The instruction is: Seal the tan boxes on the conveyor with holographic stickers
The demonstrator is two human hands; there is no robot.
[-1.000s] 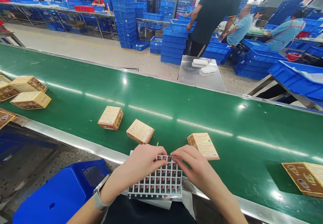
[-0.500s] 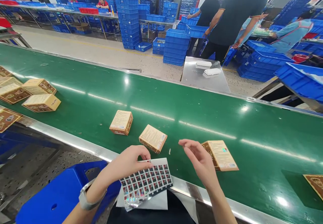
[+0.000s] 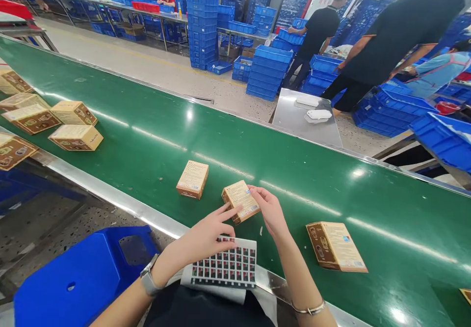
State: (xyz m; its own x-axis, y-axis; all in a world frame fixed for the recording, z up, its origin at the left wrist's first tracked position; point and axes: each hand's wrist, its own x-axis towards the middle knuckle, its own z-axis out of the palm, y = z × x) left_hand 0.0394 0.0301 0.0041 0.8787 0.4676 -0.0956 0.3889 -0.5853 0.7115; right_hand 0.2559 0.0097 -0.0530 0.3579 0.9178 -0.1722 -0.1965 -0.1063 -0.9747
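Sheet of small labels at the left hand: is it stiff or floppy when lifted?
The sheet of small labels is probably floppy, since it looks thin and curves. It may sag below the left hand, which is at its top.

A silver-grey wristwatch (image 3: 149,279) with a smooth, broad band circles the left wrist — its case looks rounded-rectangular, its face turned out of view. A thin, shiny silver-coloured metal bangle (image 3: 311,310) with a small raised piece rings the right forearm near the wrist. Dark, plain cloth clothing (image 3: 206,307) covers the lap — both forearms are sleeveless.
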